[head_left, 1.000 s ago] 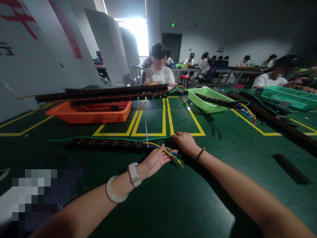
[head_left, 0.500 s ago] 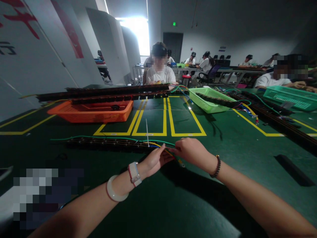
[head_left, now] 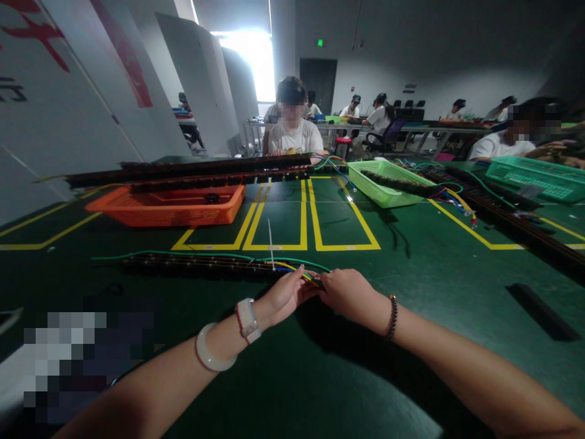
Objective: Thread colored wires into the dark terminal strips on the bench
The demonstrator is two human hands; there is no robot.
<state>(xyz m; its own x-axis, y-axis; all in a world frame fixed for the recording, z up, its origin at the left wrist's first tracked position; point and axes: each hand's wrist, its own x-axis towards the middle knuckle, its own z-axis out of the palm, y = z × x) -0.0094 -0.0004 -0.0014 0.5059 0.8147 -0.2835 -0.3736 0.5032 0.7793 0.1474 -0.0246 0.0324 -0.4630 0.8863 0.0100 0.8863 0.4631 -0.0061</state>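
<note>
A long dark terminal strip [head_left: 192, 264] lies on the green table in front of me, with a green wire [head_left: 183, 253] running along it and a white cable tie [head_left: 271, 247] standing up near its right end. A bundle of coloured wires [head_left: 305, 276], yellow, blue, green and red, comes off that end. My left hand [head_left: 286, 297] is closed on the bundle from the left. My right hand [head_left: 350, 294] is closed over the wires' free ends from the right. The two hands touch over the bundle, and the wire tips are hidden under my right hand.
An orange basket [head_left: 171, 205] stands at the back left behind yellow floor-style markings [head_left: 307, 219]. More long strips [head_left: 205, 167] lie beyond it. A light green basket [head_left: 381, 183] and a teal basket [head_left: 534, 177] stand at the right. A dark flat bar [head_left: 539, 311] lies right. Several people sit at tables behind.
My right hand came back from the far side of the wires and closed over their free ends next to my left hand. The left hand stayed on the bundle.
</note>
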